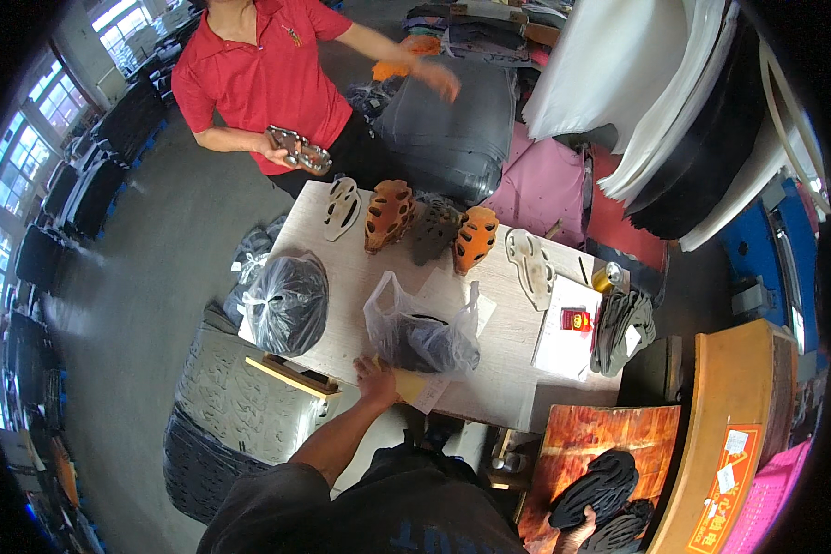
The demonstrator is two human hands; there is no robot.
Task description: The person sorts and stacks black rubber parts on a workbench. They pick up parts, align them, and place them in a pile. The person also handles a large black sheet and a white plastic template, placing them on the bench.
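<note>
The left hand (375, 380) lies at the near edge of the pale wood-grain surface (503, 395), beside a flat yellow-tan piece (408, 385) and just below a translucent plastic bag (418, 340) with dark contents; how far its grip is closed cannot be told. The right hand (577, 533) touches the lower end of a bundle of black, soft-looking pieces (600, 485) above a glossy orange-brown board (577, 427); its grip is partly hidden, closure undetermined. Opposite, a red-shirted person (258, 78) holds a metallic, cut-out form (300, 150).
</note>
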